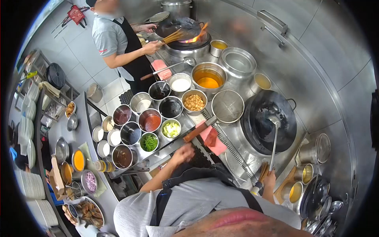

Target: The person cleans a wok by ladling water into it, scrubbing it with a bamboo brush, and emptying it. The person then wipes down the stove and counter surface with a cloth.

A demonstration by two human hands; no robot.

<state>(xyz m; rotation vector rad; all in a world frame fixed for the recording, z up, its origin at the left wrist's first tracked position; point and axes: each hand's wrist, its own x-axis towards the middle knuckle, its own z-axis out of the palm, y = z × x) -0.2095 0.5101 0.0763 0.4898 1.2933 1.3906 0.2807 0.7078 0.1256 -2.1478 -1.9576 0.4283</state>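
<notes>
My right hand [269,181] is closed around the lower end of a ladle [275,136] handle. The ladle's bowl rests inside a black wok [258,118] on the stove at the right. A bamboo brush [263,172] stands just left of that hand. My left hand [183,153] is curled into a loose fist in front of the counter edge, with nothing seen in it. Just beyond it lies the wooden handle [194,133] of a wire strainer [227,106], beside a pink cloth [215,145] with a darker red cloth on top.
Several metal pots hold sauces, chopped greens [149,142], pale green pieces [171,129] and nuts [194,102]. A pot of orange oil [208,81] stands behind. At upper left a co-worker [114,43] holds a bamboo brush [173,37] by a flaming wok [179,27]. A side counter [85,134] carries bowls.
</notes>
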